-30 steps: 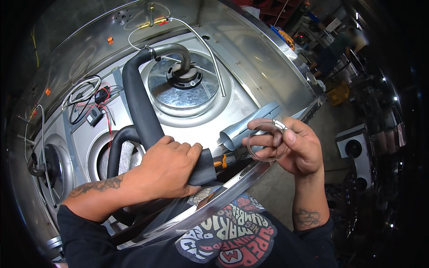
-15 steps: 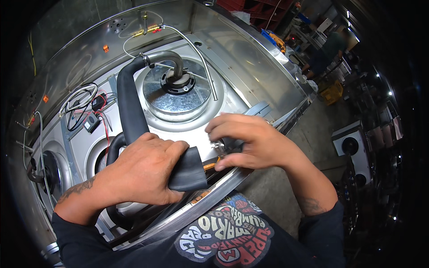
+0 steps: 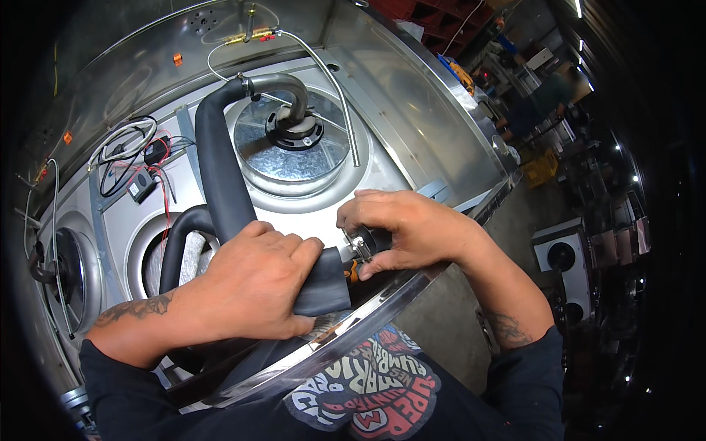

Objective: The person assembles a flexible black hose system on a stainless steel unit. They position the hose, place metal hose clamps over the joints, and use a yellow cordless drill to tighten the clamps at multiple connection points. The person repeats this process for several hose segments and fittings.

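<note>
My left hand (image 3: 257, 283) is wrapped over a thick black rubber hose (image 3: 323, 283), whose open end sticks out past my thumb. The hose (image 3: 223, 162) bends up to a curved metal pipe (image 3: 290, 87); part of it is hidden under my hand. Just right of the open end, my right hand (image 3: 404, 228) grips a small shiny metal hose clamp (image 3: 360, 248) between thumb and fingers. The clamp is apart from the hose end. Something dark shows inside the curl of those fingers, too shaded to name. An orange and black object (image 3: 353, 272) lies close under the clamp.
A round metal burner housing (image 3: 287, 165) sits behind my hands. Wires and small black boxes (image 3: 142, 184) lie at left, near a round opening with a second black hose (image 3: 176, 242). A metal rim (image 3: 368, 312) runs before me. Another person (image 3: 544, 99) stands far right.
Both hands and the hose end have shifted slightly right in the picture as the view moved. The clamp in my right hand now shows more clearly and has turned a little.
</note>
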Demonstrator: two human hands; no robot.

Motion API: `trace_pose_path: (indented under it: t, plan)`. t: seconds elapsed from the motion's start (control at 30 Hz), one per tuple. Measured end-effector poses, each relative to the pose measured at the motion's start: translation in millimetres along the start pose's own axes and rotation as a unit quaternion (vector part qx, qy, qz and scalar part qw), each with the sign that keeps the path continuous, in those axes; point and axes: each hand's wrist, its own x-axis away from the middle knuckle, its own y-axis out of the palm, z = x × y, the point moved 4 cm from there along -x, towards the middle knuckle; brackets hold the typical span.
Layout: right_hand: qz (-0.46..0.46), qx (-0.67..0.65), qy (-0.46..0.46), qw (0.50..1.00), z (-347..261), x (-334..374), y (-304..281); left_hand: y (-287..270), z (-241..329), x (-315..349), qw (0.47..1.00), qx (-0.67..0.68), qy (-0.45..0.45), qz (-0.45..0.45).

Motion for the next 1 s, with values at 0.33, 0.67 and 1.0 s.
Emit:
trace_pose_path:
  t: [0.33, 0.67, 1.0]
  plan:
    - [0.012, 0.052, -0.019, 0.998, 5, 0, 2, -3, 0, -1, 1.0, 0.008, -0.004, -0.008]
    - [-0.016, 0.025, 0.066, 0.997, 19, 23, -23, 1, 0, -5, 1.0, 0.007, 0.001, 0.021]
    - [0.075, 0.044, 0.019, 0.996, 2, 28, -21, 14, 8, -30, 0.993, 0.009, 0.002, 0.115]
